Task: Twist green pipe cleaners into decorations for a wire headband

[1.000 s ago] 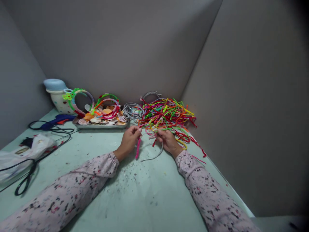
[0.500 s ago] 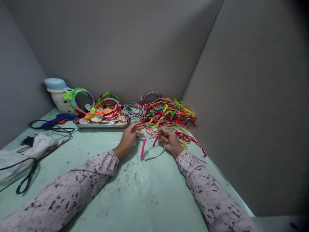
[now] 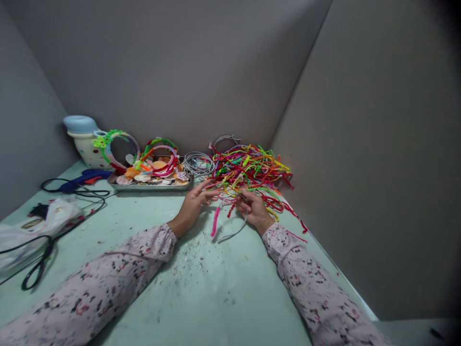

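- Two bare hands out over the counter (image 3: 234, 298), angled in toward each other. Right hand (image 3: 247, 204) has its fingers pinched on a thin grey wire (image 3: 235, 234), whose loose end curves back toward the wearer.
- Left hand (image 3: 194, 204) has its fingers parted and doesn't seem to grip anything. They're just beside a pink fuzzy piece (image 3: 215, 222), which looks like it's on the same wire; can't tell if it touches the counter.
- My guess: the right pinch steadies the wire so the left is free to work around it.
- Heap of colourful pipe cleaners (image 3: 252, 168) right behind the hands, probably for easy grabbing. Coiled wire (image 3: 199, 164) sits beside it.
- Metal tray (image 3: 151, 188) corrals the shells (image 3: 144, 178), with fuzzy hoops (image 3: 175, 157) propped there, maybe so they don't get squashed.
- Counter's pale green, scuffed and speckled with dark marks. Plain grey walls (image 3: 180, 72) box it in, black cable (image 3: 29, 281) looping off left.
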A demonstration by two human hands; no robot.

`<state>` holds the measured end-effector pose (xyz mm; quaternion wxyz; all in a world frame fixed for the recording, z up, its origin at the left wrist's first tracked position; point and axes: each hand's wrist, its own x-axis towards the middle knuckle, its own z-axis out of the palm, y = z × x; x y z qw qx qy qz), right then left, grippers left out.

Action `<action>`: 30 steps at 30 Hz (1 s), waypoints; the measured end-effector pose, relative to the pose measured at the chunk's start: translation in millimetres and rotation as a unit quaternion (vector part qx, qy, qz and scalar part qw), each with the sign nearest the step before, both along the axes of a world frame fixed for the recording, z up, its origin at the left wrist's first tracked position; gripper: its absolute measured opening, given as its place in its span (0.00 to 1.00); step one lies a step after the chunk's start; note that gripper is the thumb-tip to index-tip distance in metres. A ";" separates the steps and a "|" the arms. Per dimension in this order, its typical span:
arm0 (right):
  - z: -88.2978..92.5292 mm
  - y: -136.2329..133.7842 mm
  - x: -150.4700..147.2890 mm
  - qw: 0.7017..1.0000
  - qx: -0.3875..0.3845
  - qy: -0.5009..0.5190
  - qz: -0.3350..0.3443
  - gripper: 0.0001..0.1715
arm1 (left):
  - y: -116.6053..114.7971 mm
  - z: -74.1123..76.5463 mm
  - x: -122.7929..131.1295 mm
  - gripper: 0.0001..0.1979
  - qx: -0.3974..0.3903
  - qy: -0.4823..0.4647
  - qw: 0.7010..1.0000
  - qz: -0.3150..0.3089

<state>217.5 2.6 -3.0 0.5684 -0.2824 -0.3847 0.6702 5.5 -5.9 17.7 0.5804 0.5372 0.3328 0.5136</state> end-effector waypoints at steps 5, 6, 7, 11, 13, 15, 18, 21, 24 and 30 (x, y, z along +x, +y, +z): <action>-0.6 0.9 1.1 1.000 0.000 0.003 0.006 0.11 | -2.1 1.2 1.7 0.33 -0.021 -0.016 1.000 -0.014; -0.8 1.0 1.4 1.000 -0.001 0.001 0.009 0.11 | -2.0 0.9 2.0 0.33 -0.022 -0.019 0.999 -0.020; -1.0 1.2 1.6 1.000 -0.001 -0.002 0.012 0.11 | -1.9 0.6 2.3 0.34 -0.022 -0.020 0.999 -0.025; -1.9 1.5 2.3 1.000 -0.002 -0.018 0.025 0.13 | -0.2 -1.4 2.2 0.35 -0.020 -0.027 0.999 -0.037; -1.9 1.3 1.6 0.999 -0.001 -0.028 0.033 0.13 | 0.5 -2.0 1.8 0.37 -0.018 -0.032 0.998 -0.043; -1.8 0.7 0.2 0.998 0.003 -0.039 0.040 0.13 | 0.3 -1.9 1.8 0.39 -0.014 -0.034 0.998 -0.055; -2.2 0.0 -3.0 0.997 0.013 -0.051 0.048 0.13 | -2.2 -0.5 3.1 0.39 -0.007 -0.026 0.996 -0.080; -2.7 -0.8 -6.2 0.996 0.025 -0.064 0.053 0.12 | -5.1 0.5 5.0 0.39 -0.006 -0.018 0.995 -0.094; -0.8 -3.3 -9.4 0.992 0.045 -0.100 0.069 0.12 | -6.2 0.2 6.2 0.39 -0.002 -0.018 0.995 -0.101; 7.7 -12.2 -18.2 0.981 0.047 -0.151 0.114 0.17 | -8.9 5.4 9.5 0.41 -0.015 -0.029 0.993 -0.114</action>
